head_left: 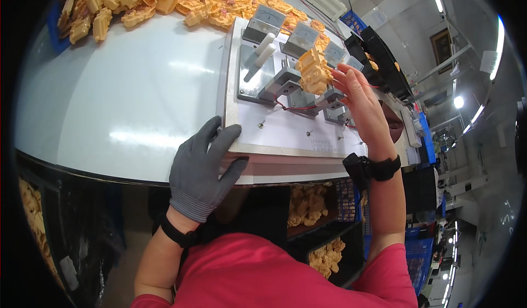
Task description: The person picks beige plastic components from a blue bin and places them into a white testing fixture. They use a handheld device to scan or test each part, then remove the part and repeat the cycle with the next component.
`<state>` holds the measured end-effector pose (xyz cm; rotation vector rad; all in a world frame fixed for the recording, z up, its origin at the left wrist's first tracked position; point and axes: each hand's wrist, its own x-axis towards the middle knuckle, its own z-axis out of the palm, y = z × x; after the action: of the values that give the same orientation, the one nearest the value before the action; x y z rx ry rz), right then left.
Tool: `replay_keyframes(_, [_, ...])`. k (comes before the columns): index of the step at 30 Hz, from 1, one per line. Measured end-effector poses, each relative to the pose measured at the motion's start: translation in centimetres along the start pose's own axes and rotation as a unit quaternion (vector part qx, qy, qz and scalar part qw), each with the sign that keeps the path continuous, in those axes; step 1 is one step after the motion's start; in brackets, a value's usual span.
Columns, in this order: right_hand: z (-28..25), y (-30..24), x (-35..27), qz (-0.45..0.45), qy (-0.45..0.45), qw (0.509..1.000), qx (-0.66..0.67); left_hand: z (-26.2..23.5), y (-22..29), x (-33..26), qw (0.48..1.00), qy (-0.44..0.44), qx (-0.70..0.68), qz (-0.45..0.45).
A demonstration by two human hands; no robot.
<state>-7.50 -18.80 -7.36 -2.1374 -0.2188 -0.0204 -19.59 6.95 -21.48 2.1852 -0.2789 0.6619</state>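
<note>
The yellow plastic part (314, 71) is a blocky, ribbed moulding, pale orange-yellow. It stands upright on the grey metal fixture (285, 83) at the far right of the white table, its right side against the fingertips of the right hand (359, 102). Thin red wires (291, 108) run just below it.

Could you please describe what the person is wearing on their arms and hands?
The left hand wears a grey knit glove with a ribbed, lighter striped cuff, and a black band sits on the wrist just below it. The right hand is bare, with a black wrist strap carrying a bulky black block. Both forearms are uncovered; short red sleeves end at the upper arms.
</note>
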Motion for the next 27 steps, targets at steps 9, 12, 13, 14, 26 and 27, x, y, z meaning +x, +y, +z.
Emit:
replay_keyframes(9, [0.4, -0.3, -1.2, 0.029, -0.009, 0.999, 0.024, 0.2, 0.2, 0.1, 1.000, 0.005, 0.017, 0.001])
replay_keyframes(12, [-0.2, 0.7, -1.5, 0.002, -0.036, 0.998, 0.044, 0.3, 0.1, 0.1, 1.000, 0.013, 0.022, 0.012])
replay_keyframes(13, [-0.1, 0.7, -1.8, 0.000, -0.029, 0.999, 0.042, 0.3, 0.2, 0.1, 0.999, 0.017, 0.024, 0.017])
replay_keyframes(14, [0.1, 0.8, -2.4, -0.003, -0.021, 0.999, 0.042, 0.3, 0.2, 0.1, 0.999, 0.016, 0.028, 0.014])
replay_keyframes(26, [1.7, 4.4, -5.8, -0.122, 0.031, 0.990, 0.067, -4.9, 1.1, 2.9, 0.995, -0.092, -0.038, -0.003])
replay_keyframes(27, [1.6, 4.4, -6.0, -0.131, 0.037, 0.989, 0.057, -5.7, 1.8, 4.4, 0.996, -0.079, -0.015, 0.024])
